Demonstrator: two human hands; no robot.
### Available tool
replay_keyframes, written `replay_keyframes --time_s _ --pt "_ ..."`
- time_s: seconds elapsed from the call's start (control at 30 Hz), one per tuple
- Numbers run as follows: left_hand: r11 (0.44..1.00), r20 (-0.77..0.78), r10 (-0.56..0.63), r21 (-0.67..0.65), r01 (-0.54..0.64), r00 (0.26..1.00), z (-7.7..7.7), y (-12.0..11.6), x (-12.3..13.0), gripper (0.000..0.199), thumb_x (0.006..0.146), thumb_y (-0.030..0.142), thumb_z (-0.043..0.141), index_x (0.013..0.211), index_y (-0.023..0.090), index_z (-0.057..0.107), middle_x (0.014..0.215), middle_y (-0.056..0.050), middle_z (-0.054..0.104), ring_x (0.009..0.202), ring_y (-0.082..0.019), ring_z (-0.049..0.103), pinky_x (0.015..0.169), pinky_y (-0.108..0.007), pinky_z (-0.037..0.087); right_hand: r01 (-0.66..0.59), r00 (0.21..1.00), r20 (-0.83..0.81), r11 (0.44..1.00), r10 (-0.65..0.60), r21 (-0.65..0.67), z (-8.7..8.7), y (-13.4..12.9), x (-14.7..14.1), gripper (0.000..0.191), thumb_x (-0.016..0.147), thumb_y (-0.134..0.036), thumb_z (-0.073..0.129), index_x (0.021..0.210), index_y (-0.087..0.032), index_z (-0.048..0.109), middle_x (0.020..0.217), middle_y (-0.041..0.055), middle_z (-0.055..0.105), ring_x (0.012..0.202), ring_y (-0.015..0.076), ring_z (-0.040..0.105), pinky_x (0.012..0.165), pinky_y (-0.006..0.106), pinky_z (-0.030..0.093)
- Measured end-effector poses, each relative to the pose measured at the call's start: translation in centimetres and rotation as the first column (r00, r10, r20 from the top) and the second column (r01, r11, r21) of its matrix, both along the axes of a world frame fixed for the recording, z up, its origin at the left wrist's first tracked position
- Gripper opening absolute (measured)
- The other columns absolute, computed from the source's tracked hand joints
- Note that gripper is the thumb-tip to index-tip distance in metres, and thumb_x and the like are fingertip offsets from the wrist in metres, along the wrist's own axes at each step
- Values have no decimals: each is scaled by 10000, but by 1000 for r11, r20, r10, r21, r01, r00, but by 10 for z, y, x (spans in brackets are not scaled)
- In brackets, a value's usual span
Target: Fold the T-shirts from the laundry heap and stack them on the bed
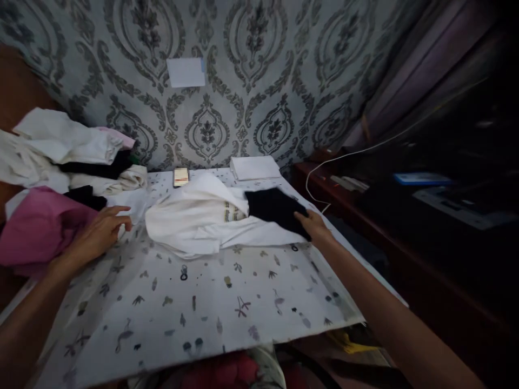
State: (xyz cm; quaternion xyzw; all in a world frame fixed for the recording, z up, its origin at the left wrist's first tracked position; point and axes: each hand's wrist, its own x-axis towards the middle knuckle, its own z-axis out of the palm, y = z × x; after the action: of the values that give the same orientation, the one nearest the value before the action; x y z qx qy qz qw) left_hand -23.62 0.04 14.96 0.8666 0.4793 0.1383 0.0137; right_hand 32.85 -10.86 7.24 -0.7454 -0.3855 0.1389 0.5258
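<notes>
A: What cloth do you have in front of you?

B: On my feed, a white garment (190, 213) lies across the middle of the surface (211, 297), soft and rumpled, rounded at its left end, with a small patch of dark and yellowish lettering. A matte black cloth (275, 208) runs on from its right end, flat and smooth; I can't tell whether the two are joined.

A: And what is under it?

B: The surface is pale, printed with small sprigs, leaves and other motifs. At its far side I see a lit phone (181, 177) and a neat, flat-folded white cloth (255, 168). To my left there's a loose, creased clothes pile (68, 140), mostly white and cream, with a bunched pink garment (44, 227) at its near side.

A: How are your hands posed?

B: My right arm reaches forward and inward from the lower right; the right hand (318, 227) has its grip closed on the black cloth's outer edge, thumb on top. My left arm comes up from the lower left, and the left hand (105, 229) is just beside the pink garment, fingers loosely bent and parted, its grip holding nothing. Whether it touches anything, I can't tell.
</notes>
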Motion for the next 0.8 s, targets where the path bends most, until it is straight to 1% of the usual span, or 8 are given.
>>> replay_keyframes --time_s 0.1,0.23,0.3,0.4,0.47,0.57,0.7,0.8 --pt "998 12 -65 -5 65 998 -15 -13 30 399 892 293 308 837 175 685 1223 -164 649 1125 -295 588 992 -453 467 76 985 166 989 -55 -128 -15 -21 3 341 742 -416 628 1003 -198 663 776 24 636 658 188 565 658 335 484" --pt "942 25 -309 -132 310 951 -33 -51 82 439 960 461 376 1194 203 642 1241 -100 656 1184 -252 572 1018 -372 473 52 886 461 976 53 -213 -16 -34 -14 449 816 -387 567 1219 -192 605 1089 119 605 902 246 588 794 385 491" --pt "929 -8 -333 -174 326 943 -42 -63 106 511 960 506 402 1343 203 555 1327 -104 621 1229 -257 554 1033 -384 467 29 831 543 964 124 -265 -14 -36 -25 417 846 -376 553 1223 -206 606 1161 130 564 999 268 570 830 393 488" --pt "946 -60 -285 -175 271 957 -50 -61 122 491 986 455 334 1327 208 587 1322 -111 635 1218 -270 571 1032 -423 466 41 756 627 942 188 -332 -10 -37 -35 258 871 -314 537 1073 -212 659 1125 121 560 1028 277 549 838 387 480" --pt "935 -40 -309 -193 296 950 -49 -52 114 480 994 443 301 1236 231 658 1260 -95 676 1173 -262 604 1010 -402 483 54 719 667 942 193 -330 -5 -39 -36 181 878 -246 506 932 -203 673 1036 116 582 983 269 553 832 383 474" --pt "902 38 -366 -231 364 930 -41 -42 79 449 960 519 400 1208 279 687 1253 -71 692 1180 -263 614 1008 -360 488 6 720 669 962 186 -274 3 -46 -32 200 876 -198 467 821 -198 659 921 110 621 934 266 571 860 406 468" --pt "868 2 -348 -377 323 937 -27 -57 26 387 885 532 560 1207 364 692 1228 -36 707 1160 -283 636 998 -358 494 -167 832 505 972 230 -168 12 -65 -29 221 886 -286 495 1002 -219 670 1013 83 690 965 260 620 872 416 486" --pt "821 -78 -371 -495 287 926 -15 -73 14 361 803 552 648 1112 385 734 991 -14 757 891 -253 707 776 -295 554 -317 848 356 914 393 -252 16 -81 -26 278 880 -374 538 1084 -242 672 997 53 706 911 240 639 815 387 504"
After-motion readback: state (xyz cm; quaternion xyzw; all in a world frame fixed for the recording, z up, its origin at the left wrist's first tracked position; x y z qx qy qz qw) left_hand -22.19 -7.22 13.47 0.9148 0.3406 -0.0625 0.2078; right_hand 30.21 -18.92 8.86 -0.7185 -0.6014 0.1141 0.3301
